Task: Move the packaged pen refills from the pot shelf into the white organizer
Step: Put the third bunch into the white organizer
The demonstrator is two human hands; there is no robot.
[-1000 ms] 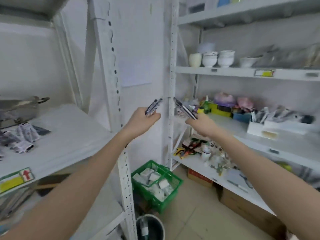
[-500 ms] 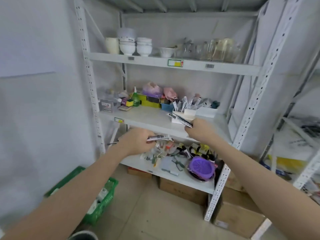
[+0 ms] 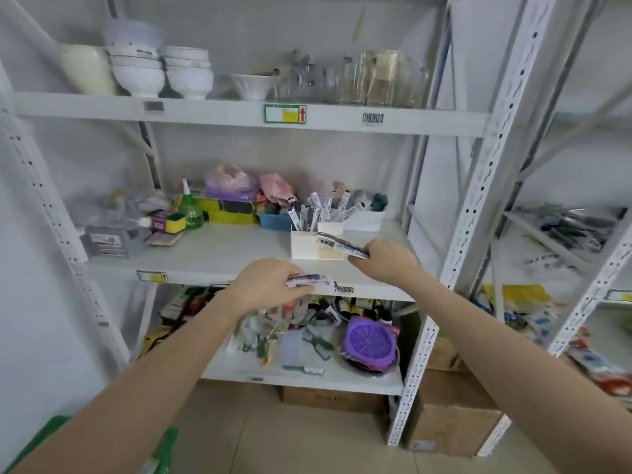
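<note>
The white organizer sits on the middle shelf, already bristling with refills. Your right hand pinches a refill pack right at its front; your left hand grips more packs lower down. They look light, thin, slick and bendy, so hold them mid-length.

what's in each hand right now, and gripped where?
Left hand grips a bundle of packaged pen refills at its left end. Right hand holds another refill bundle at its right end, in front of the white organizer.
</note>
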